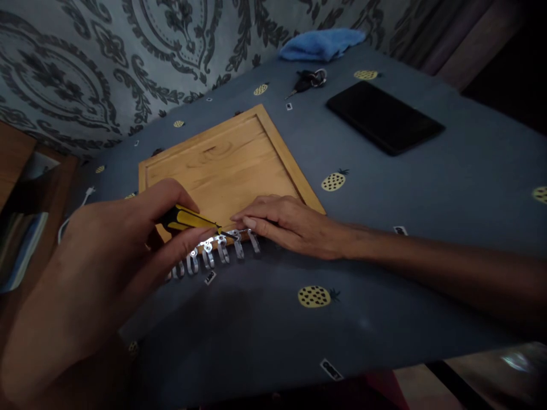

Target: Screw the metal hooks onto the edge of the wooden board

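Note:
A square wooden board (222, 162) with a raised rim lies on the blue cloth-covered table. Along its near edge runs a row of several metal hooks (213, 253). My left hand (119, 250) is closed round a yellow-and-black screwdriver (188, 219), whose tip points at the hooks near the board's right corner. My right hand (286, 222) lies on that near corner, fingers pressed together beside the screwdriver tip; whether it pinches anything is too small to make out.
A black tablet (384, 117), a bunch of keys (310, 80) and a folded blue cloth (320, 44) lie at the far side of the table (448, 193). Patterned wallpaper backs the table. A wooden shelf with books (21, 239) stands at the left.

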Demonstrator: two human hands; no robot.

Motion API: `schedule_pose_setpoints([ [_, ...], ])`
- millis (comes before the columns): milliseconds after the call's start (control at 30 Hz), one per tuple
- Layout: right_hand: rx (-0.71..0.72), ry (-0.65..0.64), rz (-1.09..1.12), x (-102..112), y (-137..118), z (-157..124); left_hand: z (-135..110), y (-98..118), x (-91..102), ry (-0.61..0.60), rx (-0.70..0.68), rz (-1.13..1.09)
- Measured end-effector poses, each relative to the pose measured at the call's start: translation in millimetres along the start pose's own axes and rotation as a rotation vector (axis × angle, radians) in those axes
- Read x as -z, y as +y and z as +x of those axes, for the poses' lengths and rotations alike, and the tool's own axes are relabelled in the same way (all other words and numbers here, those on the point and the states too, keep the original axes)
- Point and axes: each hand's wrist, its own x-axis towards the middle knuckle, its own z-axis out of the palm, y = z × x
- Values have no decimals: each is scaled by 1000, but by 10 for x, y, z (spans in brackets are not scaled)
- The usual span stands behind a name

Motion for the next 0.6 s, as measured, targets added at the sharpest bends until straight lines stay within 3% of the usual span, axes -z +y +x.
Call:
schedule_pose_setpoints([
  [333,0,2,13,7,-13,-3,22,-47,-32,9,65,67],
  [600,7,1,4,2,-2,3,4,41,-33,47,117,106],
])
